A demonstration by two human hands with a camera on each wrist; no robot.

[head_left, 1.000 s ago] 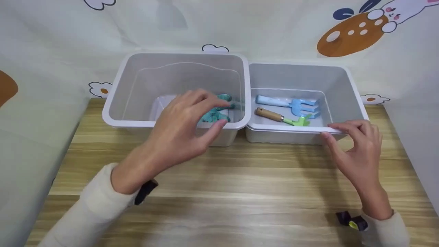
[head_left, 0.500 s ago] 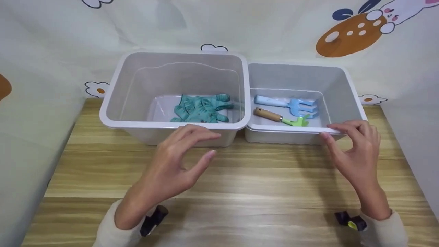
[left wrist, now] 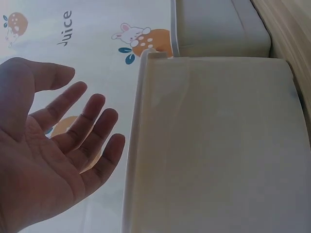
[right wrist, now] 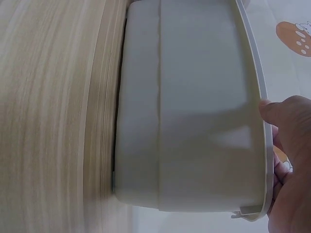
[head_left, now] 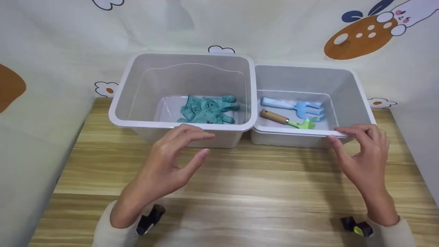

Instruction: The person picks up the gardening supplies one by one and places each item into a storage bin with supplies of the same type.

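In front of the left grey bin (head_left: 118, 99), my left hand (head_left: 164, 164) hovers with fingers spread and relaxed, holding nothing. The left wrist view shows the same hand (left wrist: 63, 145) beside the bin's outer wall (left wrist: 218, 145), apart from it. Crumpled teal gloves (head_left: 209, 109) lie on that bin's floor. My right hand (head_left: 367, 157) pinches the front rim of the right grey bin (head_left: 291, 131), thumb outside and fingers over the edge. Inside this bin lie a blue hand fork (head_left: 301, 109) and a small green rake (head_left: 277, 117) with a wooden handle.
Both bins stand side by side on a wood-grain table (head_left: 240, 192), the left one taller, their rims meeting. A patterned cloth backdrop (head_left: 295, 31) rises close behind them and at both sides.
My left hand has drawn back from over the left bin toward me, uncovering the gloves. The right hand stays on the right bin's rim. The head view shifts slightly.
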